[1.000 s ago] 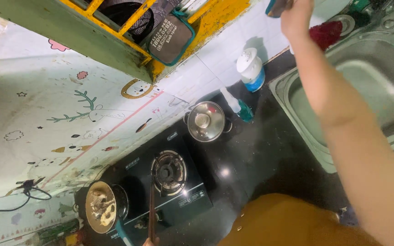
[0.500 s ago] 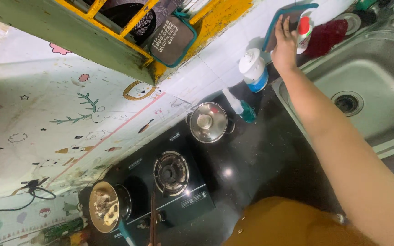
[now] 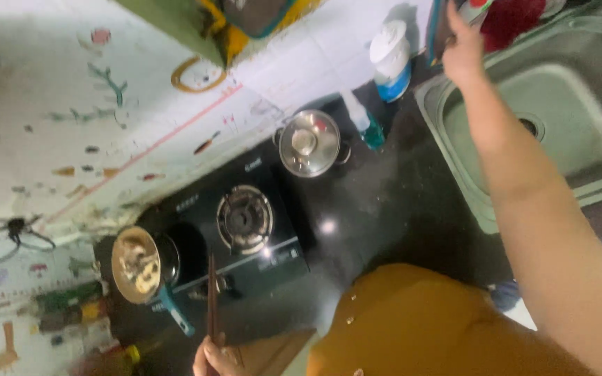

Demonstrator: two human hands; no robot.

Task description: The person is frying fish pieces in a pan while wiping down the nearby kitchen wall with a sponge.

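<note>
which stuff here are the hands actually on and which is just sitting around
In hand:
- right hand on a dark board with a teal edge by the wall
- left hand holding chopsticks

Lying about:
- lidded steel pot
- pan with food
- stove
- white tub
- sink
- spray bottle

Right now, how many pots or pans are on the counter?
2: a lidded steel pot beside the stove, and a pan on its far burner. Others may be out of view.
</note>
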